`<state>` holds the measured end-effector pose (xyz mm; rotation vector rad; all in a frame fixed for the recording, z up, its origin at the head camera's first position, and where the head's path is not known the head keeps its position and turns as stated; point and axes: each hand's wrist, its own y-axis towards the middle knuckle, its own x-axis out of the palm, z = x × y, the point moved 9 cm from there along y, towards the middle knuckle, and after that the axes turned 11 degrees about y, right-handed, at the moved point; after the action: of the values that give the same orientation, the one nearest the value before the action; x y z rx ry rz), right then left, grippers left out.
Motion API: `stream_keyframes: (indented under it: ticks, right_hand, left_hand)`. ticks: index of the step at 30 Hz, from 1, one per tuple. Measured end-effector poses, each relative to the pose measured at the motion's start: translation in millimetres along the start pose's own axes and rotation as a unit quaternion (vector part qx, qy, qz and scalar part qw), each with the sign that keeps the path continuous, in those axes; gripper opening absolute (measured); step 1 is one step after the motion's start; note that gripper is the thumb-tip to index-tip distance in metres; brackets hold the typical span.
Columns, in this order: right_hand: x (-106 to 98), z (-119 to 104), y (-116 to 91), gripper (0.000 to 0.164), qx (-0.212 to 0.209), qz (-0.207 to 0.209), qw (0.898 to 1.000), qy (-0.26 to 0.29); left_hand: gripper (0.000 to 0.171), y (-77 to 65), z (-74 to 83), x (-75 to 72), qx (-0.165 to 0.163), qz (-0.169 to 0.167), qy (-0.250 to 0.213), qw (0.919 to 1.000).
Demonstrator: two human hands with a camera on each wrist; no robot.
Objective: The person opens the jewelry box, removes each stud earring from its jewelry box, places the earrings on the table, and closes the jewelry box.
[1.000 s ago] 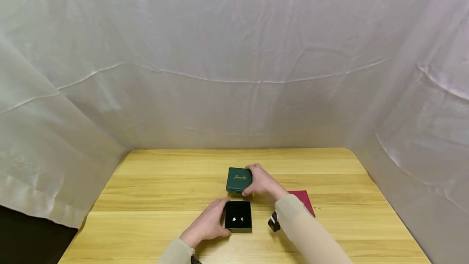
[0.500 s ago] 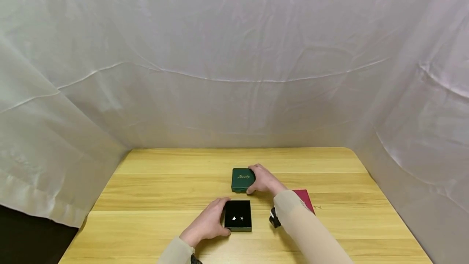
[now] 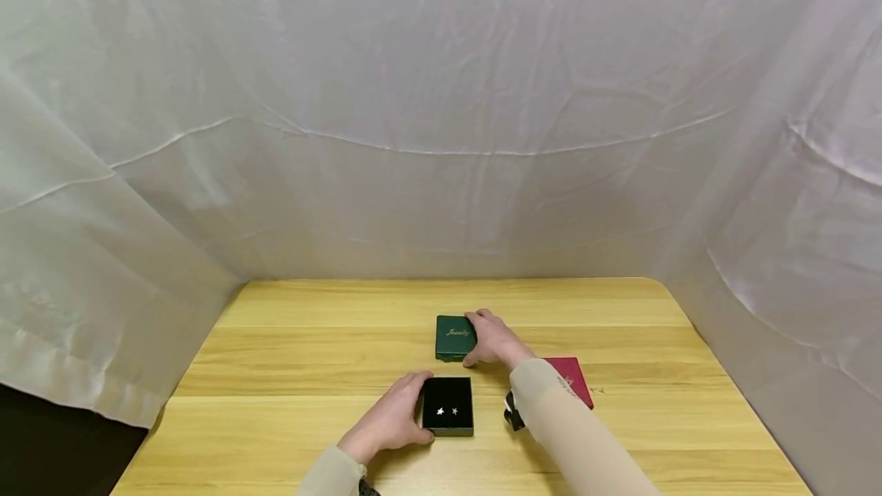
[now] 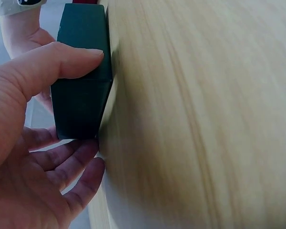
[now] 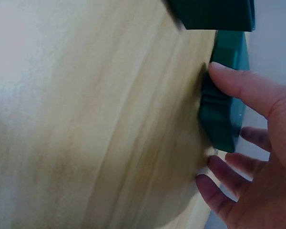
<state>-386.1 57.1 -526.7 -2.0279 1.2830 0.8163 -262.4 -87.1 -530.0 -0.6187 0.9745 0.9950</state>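
An open dark green box (image 3: 448,432) with a black insert stands on the table near the middle in the head view; two small silver star earrings (image 3: 448,411) sit in the insert. My left hand (image 3: 391,418) holds this box from its left, thumb on the near side and fingers toward the far side. Beyond it lies a green jewelry box (image 3: 453,337) with gold lettering on its closed top. My right hand (image 3: 493,340) grips that one at its right end, thumb along the front face (image 5: 219,107). Part of its right side is hidden by the hand.
A flat crimson item (image 3: 573,380) with gold print lies to the right, partly covered by the right sleeve. The wooden table (image 3: 310,358) is bordered by pale draped cloth (image 3: 441,205) at the back and sides.
My right hand has shifted the green jewelry box slightly to the right and turned it straighter. My left hand and the open box have stayed in place.
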Motion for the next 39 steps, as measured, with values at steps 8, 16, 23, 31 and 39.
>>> stream_keyframes:
  ticks: [8,16,23,31,39]
  right_hand:
    - [-7,-4,-11,0.090,0.016,0.009,0.997,0.081]
    - [-16,-31,-41,0.061,-0.060,0.047,0.995,0.067]
    - [4,-52,-76,0.023,-0.134,-0.006,0.989,0.070]
    - [26,-49,-94,0.011,-0.127,-0.007,0.991,0.046]
    - [33,-43,-98,0.013,-0.121,0.022,0.992,0.027]
  left_hand:
    - [0.096,-0.4,-4.0,2.7,-0.007,-0.006,-0.003,1.0000]
    - [0.096,-1.1,-4.7,1.8,-0.007,-0.006,-0.014,0.9999]
    - [0.095,-1.0,-3.1,-2.1,0.009,0.010,-0.016,0.9998]
    - [0.095,-0.4,-4.1,-2.5,0.004,0.007,-0.009,0.9999]
    - [0.094,0.1,-4.9,-0.9,0.000,0.005,-0.007,1.0000]
